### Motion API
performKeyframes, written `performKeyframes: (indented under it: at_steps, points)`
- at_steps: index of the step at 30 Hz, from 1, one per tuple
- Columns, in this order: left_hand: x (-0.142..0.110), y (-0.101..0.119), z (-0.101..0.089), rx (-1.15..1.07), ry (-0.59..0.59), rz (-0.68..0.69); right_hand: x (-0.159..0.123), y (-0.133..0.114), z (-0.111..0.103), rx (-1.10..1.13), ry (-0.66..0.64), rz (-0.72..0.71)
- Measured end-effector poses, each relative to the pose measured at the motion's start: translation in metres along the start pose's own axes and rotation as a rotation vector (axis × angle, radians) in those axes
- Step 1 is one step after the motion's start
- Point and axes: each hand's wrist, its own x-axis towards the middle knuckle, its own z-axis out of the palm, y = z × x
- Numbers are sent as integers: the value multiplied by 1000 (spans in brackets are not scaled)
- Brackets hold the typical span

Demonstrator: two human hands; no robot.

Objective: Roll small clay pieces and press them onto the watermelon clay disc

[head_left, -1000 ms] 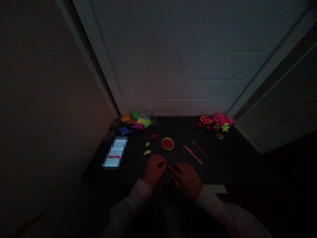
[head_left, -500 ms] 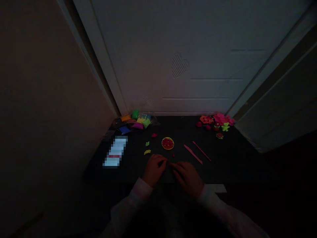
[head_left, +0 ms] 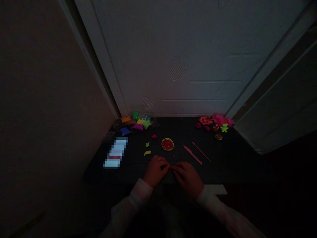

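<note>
Low at the middle of the table, my left hand [head_left: 156, 171] and my right hand [head_left: 188, 176] meet at the fingertips. Both are pinched closed; whatever sits between the fingers is too small and dark to make out. Just beyond them lies a tiny red clay ball [head_left: 173, 156]. Behind it is a round clay pizza [head_left: 167, 144] with a yellow rim, a red top and small dots. Left of it are a yellow clay scrap [head_left: 147, 153], a green clay scrap [head_left: 147, 144] and a red clay scrap [head_left: 154, 136].
A pink plastic knife [head_left: 192, 155] and a thin pink stick tool [head_left: 201, 151] lie to the right. Bags of coloured clay [head_left: 137, 122] and a blurred bright phone-like screen [head_left: 116, 152] are at left. Several clay figures [head_left: 216, 124] stand at back right, before a white door [head_left: 158, 66].
My fingertips have come together; a small gap showed between the hands before. The things on the table stay in place, and the view has tilted slightly.
</note>
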Motion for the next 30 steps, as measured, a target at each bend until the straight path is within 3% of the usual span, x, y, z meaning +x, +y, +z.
performKeyframes:
  at_steps: [11, 22, 30]
  points:
    - [-1, 4, -3, -62, -53, -27, 3, 8, -4, 256, 121, 137]
    - [-2, 6, -7, -228, -5, -155, 9, -1, 0, 411, 48, 188]
    - [-2, 12, -11, -419, -15, -243, 12, -11, -3, 647, 73, 327]
